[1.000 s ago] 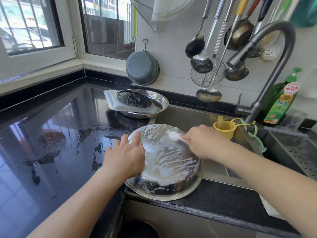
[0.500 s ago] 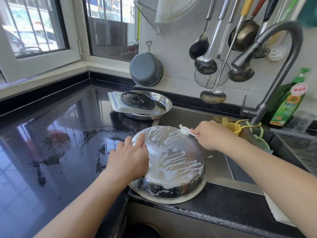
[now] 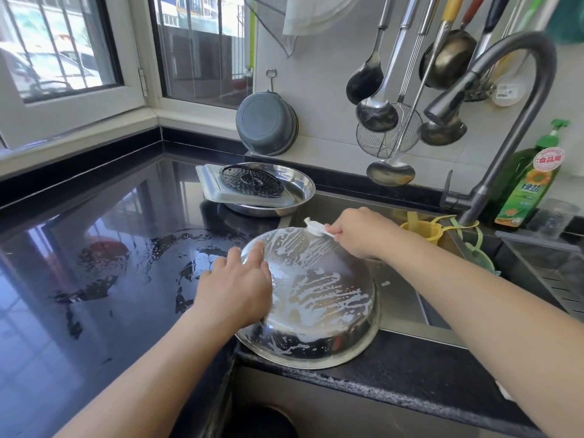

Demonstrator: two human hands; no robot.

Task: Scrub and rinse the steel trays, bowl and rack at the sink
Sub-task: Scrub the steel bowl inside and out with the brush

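A steel bowl (image 3: 322, 305) lies upside down and tilted on the sink's front edge, its underside streaked with white suds. My left hand (image 3: 235, 287) rests flat on the bowl's left side with straight fingers. My right hand (image 3: 357, 233) pinches a small white scrubber (image 3: 316, 228) that touches the bowl's far rim. Behind them on the counter sits a round steel tray (image 3: 300, 188) holding a rectangular steel tray (image 3: 215, 188) with a dark round rack (image 3: 251, 181) on top.
A wet black counter (image 3: 94, 263) spreads to the left. The sink basin (image 3: 401, 298) lies under the grey faucet (image 3: 505, 121). A yellow cup (image 3: 423, 230), a green soap bottle (image 3: 527, 184), hanging ladles (image 3: 379, 109) and a grey basin (image 3: 268, 124) line the back wall.
My right hand has carried the scrubber from the middle of the bowl's underside up to its far rim. My left hand has stayed on the bowl.
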